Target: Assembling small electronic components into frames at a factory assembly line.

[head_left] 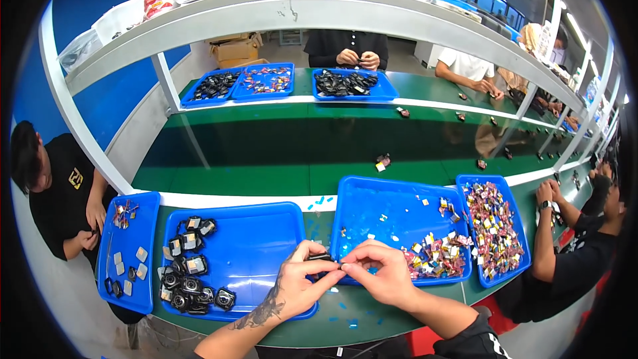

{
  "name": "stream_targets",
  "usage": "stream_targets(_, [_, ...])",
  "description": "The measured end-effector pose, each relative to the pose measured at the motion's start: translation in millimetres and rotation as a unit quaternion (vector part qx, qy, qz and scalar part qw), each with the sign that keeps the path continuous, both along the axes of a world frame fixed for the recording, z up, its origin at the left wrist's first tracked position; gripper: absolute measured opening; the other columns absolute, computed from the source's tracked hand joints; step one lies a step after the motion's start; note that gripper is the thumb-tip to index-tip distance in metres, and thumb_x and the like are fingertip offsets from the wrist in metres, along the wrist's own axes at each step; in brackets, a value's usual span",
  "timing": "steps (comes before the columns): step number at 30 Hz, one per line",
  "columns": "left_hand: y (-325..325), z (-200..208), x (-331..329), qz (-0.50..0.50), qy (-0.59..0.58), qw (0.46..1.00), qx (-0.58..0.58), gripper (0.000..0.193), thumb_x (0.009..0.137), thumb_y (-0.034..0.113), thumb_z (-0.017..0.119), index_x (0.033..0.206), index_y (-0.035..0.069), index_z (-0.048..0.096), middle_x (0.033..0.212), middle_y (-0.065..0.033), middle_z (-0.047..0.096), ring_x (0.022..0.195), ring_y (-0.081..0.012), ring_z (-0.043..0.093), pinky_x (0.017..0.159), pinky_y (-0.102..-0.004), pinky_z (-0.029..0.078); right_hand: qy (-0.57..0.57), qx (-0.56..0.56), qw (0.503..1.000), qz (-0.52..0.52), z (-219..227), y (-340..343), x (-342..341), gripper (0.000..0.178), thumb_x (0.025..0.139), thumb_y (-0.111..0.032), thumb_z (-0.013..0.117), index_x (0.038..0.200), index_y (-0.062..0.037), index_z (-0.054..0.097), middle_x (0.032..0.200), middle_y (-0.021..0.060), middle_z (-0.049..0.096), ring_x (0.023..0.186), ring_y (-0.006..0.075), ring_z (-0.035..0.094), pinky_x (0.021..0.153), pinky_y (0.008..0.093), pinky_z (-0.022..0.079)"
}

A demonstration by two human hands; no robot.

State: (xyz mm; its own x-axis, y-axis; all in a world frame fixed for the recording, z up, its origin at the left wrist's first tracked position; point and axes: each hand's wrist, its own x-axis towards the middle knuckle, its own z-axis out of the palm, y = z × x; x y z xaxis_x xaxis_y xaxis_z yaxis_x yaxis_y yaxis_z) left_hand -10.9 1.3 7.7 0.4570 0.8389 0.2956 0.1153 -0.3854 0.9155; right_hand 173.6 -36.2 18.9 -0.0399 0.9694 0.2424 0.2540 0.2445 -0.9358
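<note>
My left hand (302, 280) is closed round a small black device part (321, 257), most of it hidden by the fingers. My right hand (382, 272) pinches at its edge; whatever is between those fingertips is too small to make out. The fingertips of both hands meet over the gap between two blue trays. In the left tray (259, 236) black round-faced units (191, 284) lie piled along the left side. The right tray (375, 203) holds small wired components (435, 256) in pink, yellow and white, with bits of blue film scattered inside.
A narrow tray (136, 299) at far left carries square pieces and wires. Another tray (493, 233) at right is full of wired components. Beyond runs a green conveyor (266, 153) with scattered parts, under a white shelf (292, 13). Co-workers sit left, right and opposite.
</note>
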Motion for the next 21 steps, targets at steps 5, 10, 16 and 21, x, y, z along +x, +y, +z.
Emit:
stream_targets(5, [-3.3, -5.2, -2.9, 0.015, 0.006, 1.000, -0.014, 0.016, 0.075, 0.008, 0.079, 0.089, 0.004, 0.073, 0.093, -0.0074, 0.056, 0.079, -0.0136, 0.058, 0.066, -0.0246, 0.049, 0.190, -0.138, 0.970, 0.053, -8.6, -6.9, 2.5, 0.011, 0.090, -0.006, 0.062, 0.092, 0.0052, 0.065, 0.093, 0.0055, 0.063, 0.075, 0.0088, 0.058, 0.067, 0.0222, 0.048])
stream_targets(10, [-4.8, -9.9, -3.6, 0.013, 0.055, 0.990, 0.132, 0.016, 0.073, 0.010, 0.080, 0.089, 0.008, 0.075, 0.090, -0.0072, 0.058, 0.076, -0.0166, 0.062, 0.064, -0.0280, 0.052, 0.266, -0.301, 0.902, 0.161, -19.8, -0.1, 19.8, 0.013, 0.093, -0.011, 0.060, 0.088, 0.0000, 0.064, 0.084, 0.0023, 0.063, 0.072, 0.0069, 0.056, 0.065, 0.0214, 0.046])
stream_targets(16, [-12.1, -5.9, -2.2, 0.028, 0.066, 0.993, 0.092, 0.018, 0.073, 0.006, 0.079, 0.090, 0.008, 0.075, 0.088, -0.0073, 0.058, 0.078, -0.0173, 0.063, 0.065, -0.0272, 0.054, -0.187, 0.059, 0.976, -0.096, -13.1, 13.5, 9.2, 0.006, 0.086, -0.004, 0.062, 0.091, -0.0006, 0.060, 0.078, 0.0111, 0.064, 0.070, 0.0220, 0.064, 0.062, 0.0327, 0.051])
stream_targets(21, [9.4, -11.3, 3.7, 0.015, -0.102, 0.987, -0.122, 0.013, 0.085, 0.000, 0.066, 0.097, -0.001, 0.070, 0.098, -0.0075, 0.057, 0.083, -0.0102, 0.058, 0.069, -0.0206, 0.048, -0.259, 0.092, 0.945, -0.177, -6.3, 28.7, 50.3, 0.020, 0.082, 0.001, 0.064, 0.100, -0.0044, 0.068, 0.083, 0.0115, 0.066, 0.076, 0.0213, 0.064, 0.066, 0.0304, 0.052])
